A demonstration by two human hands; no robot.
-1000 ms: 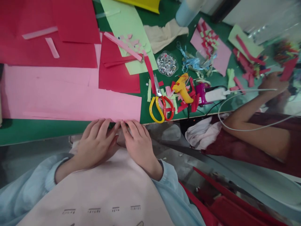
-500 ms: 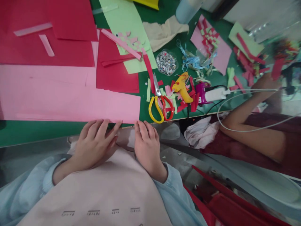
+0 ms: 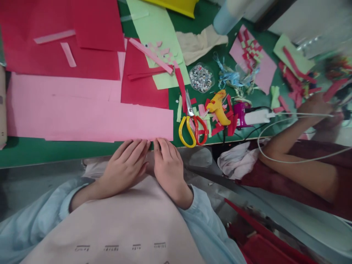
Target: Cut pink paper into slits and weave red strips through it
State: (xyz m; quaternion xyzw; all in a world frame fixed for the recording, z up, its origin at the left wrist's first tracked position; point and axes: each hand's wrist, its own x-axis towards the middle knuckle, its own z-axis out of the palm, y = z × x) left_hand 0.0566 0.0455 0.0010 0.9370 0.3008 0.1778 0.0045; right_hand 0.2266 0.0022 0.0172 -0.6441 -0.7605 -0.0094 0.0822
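Note:
A long sheet of pink paper [image 3: 110, 117] lies along the front of the green table. My left hand [image 3: 128, 163] rests at its near edge with fingers stretched out and held side by side. Close beside it, my right hand [image 3: 169, 167] touches the same edge with its fingertips, fingers straight. Neither hand grips anything that I can see. Just right of the paper lie scissors [image 3: 189, 121] with one yellow and one red handle, blades pointing away. A yellow glue gun [image 3: 219, 106] sits among paper scraps further right.
Red paper [image 3: 96, 25] and a light green sheet [image 3: 156, 25] lie behind. A dish of googly eyes [image 3: 201, 77] stands near blue yarn [image 3: 229, 75]. At right, a co-worker's arm [image 3: 288, 143] reaches over the table, past a white cable [image 3: 264, 146].
My hands have come closer together along the pink paper's near edge, the left one sliding right. The whole view has shifted slightly. The co-worker's hand at right has moved a little.

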